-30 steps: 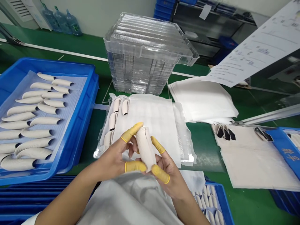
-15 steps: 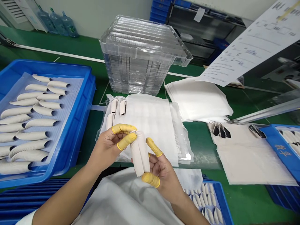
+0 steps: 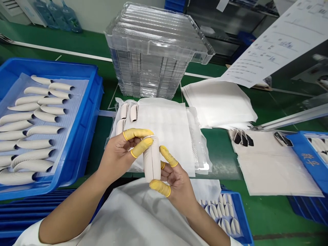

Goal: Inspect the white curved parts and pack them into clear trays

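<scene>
Both my hands wear yellow finger cots and hold one cream ribbed curved part (image 3: 151,163) upright in front of me. My left hand (image 3: 123,150) pinches its top end between thumb and forefinger. My right hand (image 3: 171,179) cups its lower half, thumb under it. Just beyond lies a clear tray (image 3: 202,160) covered by a white sheet (image 3: 166,133), with a few of the same cream parts (image 3: 128,114) at its left edge.
A blue bin (image 3: 87,136) with several cream parts sits at left. A tall stack of clear trays (image 3: 159,58) stands behind. White sheets (image 3: 217,102) lie at right, a blue crate (image 3: 237,212) of small parts near my lap, a paper (image 3: 276,44) hanging at upper right.
My left hand shifted from supporting the part's lower side to pinching its top end. The part turned more upright and dropped slightly toward me.
</scene>
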The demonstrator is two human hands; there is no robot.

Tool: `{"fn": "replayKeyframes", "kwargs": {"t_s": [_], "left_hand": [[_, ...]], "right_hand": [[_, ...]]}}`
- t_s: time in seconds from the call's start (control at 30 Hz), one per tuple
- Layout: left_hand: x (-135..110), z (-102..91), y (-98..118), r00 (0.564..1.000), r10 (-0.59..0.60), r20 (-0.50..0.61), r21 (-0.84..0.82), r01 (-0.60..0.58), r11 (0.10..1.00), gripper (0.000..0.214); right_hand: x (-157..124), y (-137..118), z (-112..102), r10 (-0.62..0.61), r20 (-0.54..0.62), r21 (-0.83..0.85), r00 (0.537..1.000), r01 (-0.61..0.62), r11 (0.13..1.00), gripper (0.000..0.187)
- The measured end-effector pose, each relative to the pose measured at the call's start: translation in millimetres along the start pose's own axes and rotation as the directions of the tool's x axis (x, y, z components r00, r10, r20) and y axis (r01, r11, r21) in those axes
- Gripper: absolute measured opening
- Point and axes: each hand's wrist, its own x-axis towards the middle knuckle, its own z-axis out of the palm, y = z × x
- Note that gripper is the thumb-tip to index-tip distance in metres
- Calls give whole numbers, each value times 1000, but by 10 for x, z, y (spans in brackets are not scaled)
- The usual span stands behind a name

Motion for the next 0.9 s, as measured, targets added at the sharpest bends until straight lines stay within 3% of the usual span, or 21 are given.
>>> {"fn": "replayKeyframes", "kwargs": {"t_s": [0.13,0.27,0.43,0.57,0.77,0.83,0.9], "left_hand": [[49,-12,-6,1000,-29,-1,-16,29,999,9],[124,-6,-47,984,-176,23,-65,177,982,14],[185,69,-159,904,-400,151,-230,426,875,32],[166,145,-252,835,-498,235,-317,551,772,40],[133,119,-306,823,-518,231,-373,567,734,39],[123,84,-305,842,-499,206,-422,536,731,35],[105,62,-292,879,-454,146,-504,461,730,34]], "right_hand": [[-18,-8,-16,-49,22,-28,999,50,998,84],[-54,-34,-36,-55,75,-29,996,58,998,83],[-69,-82,-41,12,67,-23,998,-11,1000,95],[-61,-182,17,57,-41,-70,998,-60,996,93],[-68,-210,46,109,-53,-68,993,-112,991,94],[-64,-174,32,113,-14,30,994,-112,993,97],[-49,-135,37,159,72,213,985,-171,962,84]]}}
